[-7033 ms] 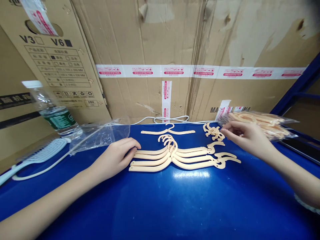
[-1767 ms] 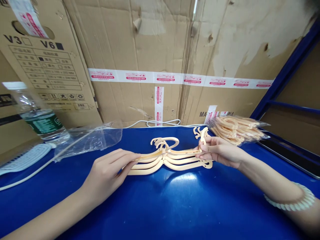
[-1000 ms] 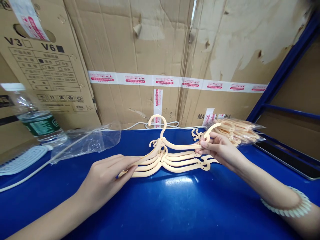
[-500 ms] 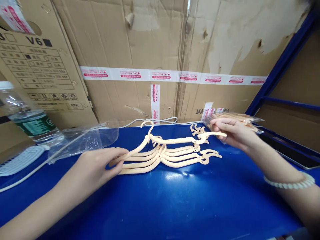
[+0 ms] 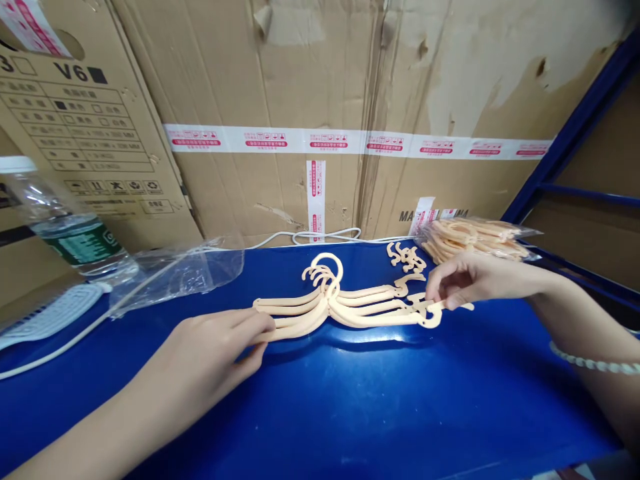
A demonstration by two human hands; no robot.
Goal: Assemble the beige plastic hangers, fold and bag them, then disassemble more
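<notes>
Several cream plastic hangers (image 5: 345, 307) lie stacked flat on the blue table (image 5: 350, 407), hooks pointing away from me. My left hand (image 5: 210, 357) pinches the left ends of the stack between thumb and fingers. My right hand (image 5: 465, 283) pinches the right end of the stack, fingers curled over a small cream hook piece. More small cream hook pieces (image 5: 407, 255) lie just behind the stack.
A clear bag of more cream hangers (image 5: 475, 239) sits at the back right. An empty clear plastic bag (image 5: 180, 270), a water bottle (image 5: 70, 230), a white comb-like thing (image 5: 47, 317) and a white cable (image 5: 320, 237) lie at left and back. Cardboard boxes (image 5: 310, 100) wall off the rear.
The hanger that was lifted and tilted a second ago now lies flat on the stack. My right hand came down to the stack's right end; my left hand stayed at the left end.
</notes>
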